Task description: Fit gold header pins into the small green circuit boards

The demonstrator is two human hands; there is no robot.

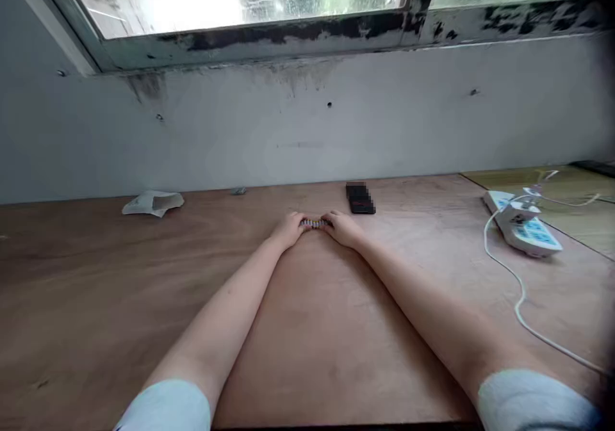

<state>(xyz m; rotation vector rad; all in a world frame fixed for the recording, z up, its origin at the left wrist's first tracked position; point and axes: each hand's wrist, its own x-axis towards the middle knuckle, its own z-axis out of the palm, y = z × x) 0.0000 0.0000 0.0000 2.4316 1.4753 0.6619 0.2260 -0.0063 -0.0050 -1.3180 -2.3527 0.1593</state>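
A short row of small striped pieces (314,224) lies on the wooden table (307,328), near its far side. My left hand (290,228) grips the left end of the row, fingers closed round it. At the right end, my right hand (342,228) holds the row between thumb and fingers. Both arms are stretched forward. The pieces are too small to make out in detail, and their ends are hidden by my fingers. Just beyond my right hand sits a black object (360,198), partly pixelated.
A crumpled white wrapper (152,203) and a small grey item (238,191) lie at the back left. On the right stands a white power strip (523,225) with plugs, its white cable (521,296) running toward the front right. A wall (240,136) with a window borders the table's back.
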